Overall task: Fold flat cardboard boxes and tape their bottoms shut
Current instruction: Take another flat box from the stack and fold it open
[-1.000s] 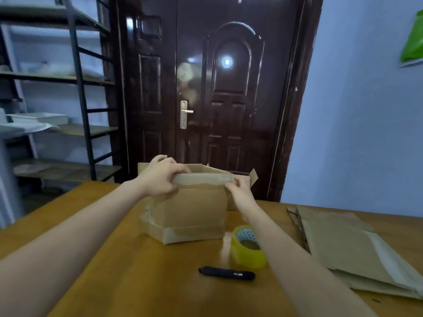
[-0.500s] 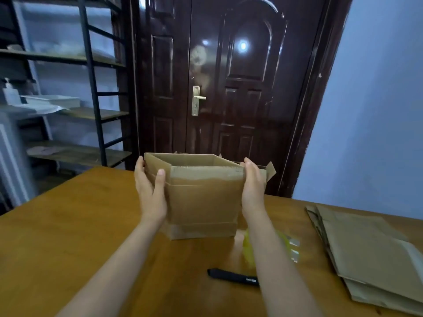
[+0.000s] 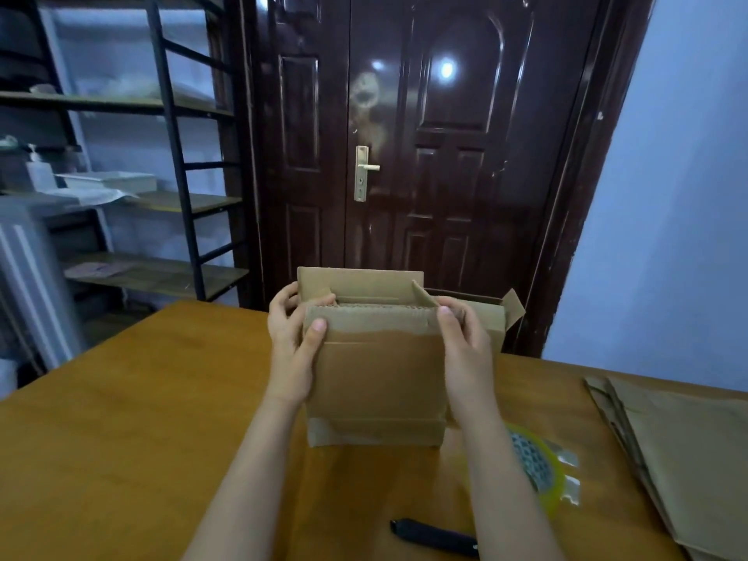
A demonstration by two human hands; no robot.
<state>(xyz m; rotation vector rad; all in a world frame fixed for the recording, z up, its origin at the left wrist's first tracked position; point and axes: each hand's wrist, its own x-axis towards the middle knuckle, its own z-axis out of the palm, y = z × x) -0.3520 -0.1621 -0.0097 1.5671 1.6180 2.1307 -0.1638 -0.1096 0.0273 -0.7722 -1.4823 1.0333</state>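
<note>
Dark glossy double doors (image 3: 425, 155) with a brass handle (image 3: 363, 172) fill the middle of the background, a pale blue wall to their right and a black metal shelving rack (image 3: 170, 155) at the upper left of the frame. Below them a wooden surface (image 3: 141, 419) spreads across the lower half.

At the centre of the frame stands a cardboard box (image 3: 376, 382), upright with its mouth upward, its top flaps partly raised and the near flap folded down along the front wall. A band of tape runs along its bottom edge where it meets the surface. The left hand (image 3: 293, 350) grips the box's left side, thumb pressed on the front face near the top and fingers curled round the corner. The right hand (image 3: 465, 350) grips the right side the same way, thumb at the top front corner, fingers wrapped behind.

Just behind the right forearm, at the lower right, a roll of yellowish clear tape (image 3: 542, 471) lies on the surface, partly hidden by the arm. A black pen-like tool (image 3: 433, 538) lies near the bottom edge, below the roll. At the far right, a stack of flat cardboard boxes (image 3: 680, 451) rests on the surface, well apart from the held box.
</note>
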